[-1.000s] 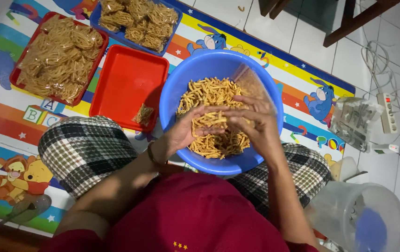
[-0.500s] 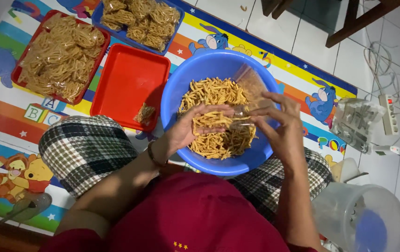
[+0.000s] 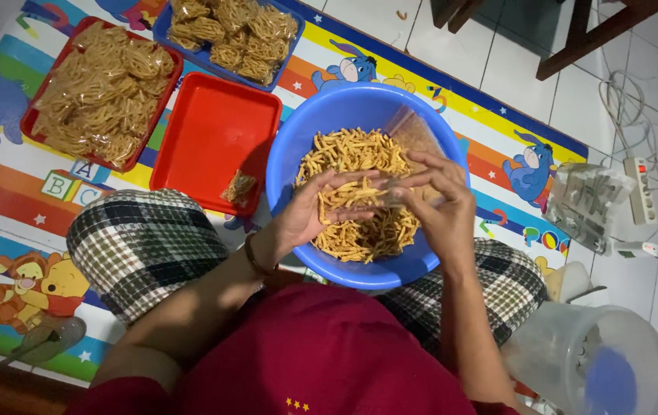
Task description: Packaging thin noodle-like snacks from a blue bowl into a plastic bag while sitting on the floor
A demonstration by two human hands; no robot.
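— What is the person wearing?
— A dark red short-sleeved shirt (image 3: 329, 353) with small yellow stars, black-and-white checked trousers (image 3: 144, 246), and a thin dark wristband (image 3: 253, 256) on the left wrist.

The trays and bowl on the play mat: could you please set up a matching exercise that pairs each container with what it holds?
Things:
1. blue bowl
2. near red tray
3. far red tray
4. blue tray

Contents:
a. heaped full of bagged fried sticks
b. loose fried sticks, both hands above them
c. nearly bare, one small packet in a corner
d. several bundled packets, at the top edge of the view

Pairs: 1-b, 2-c, 3-a, 4-d
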